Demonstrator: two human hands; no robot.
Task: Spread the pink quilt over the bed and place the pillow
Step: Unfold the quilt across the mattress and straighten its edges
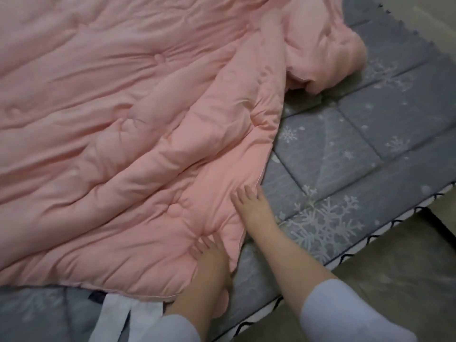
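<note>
Quilt: our pink quilt (118,124) lies wrinkled over the left and middle of the bed (357,149), its near corner by our hands.
Done: we judge the spreading roughly half finished; most of the quilt is laid out, though creased.
Left: the far right part is bunched in a heap (325,45), and a broad strip of grey snowflake sheet shows bare on the right.
Pillow: we see none here, so placing it remains.
Left hand (209,253): open, fingers spread, palm flat on the quilt near its corner, gripping nothing.
Right hand (251,206): open and flat at the quilt's right edge, fingertips touching the seam.
Edges: the bed's right side (370,253) borders the floor (394,267).
Room: the bare strip gives us space to draw the quilt rightward.
</note>
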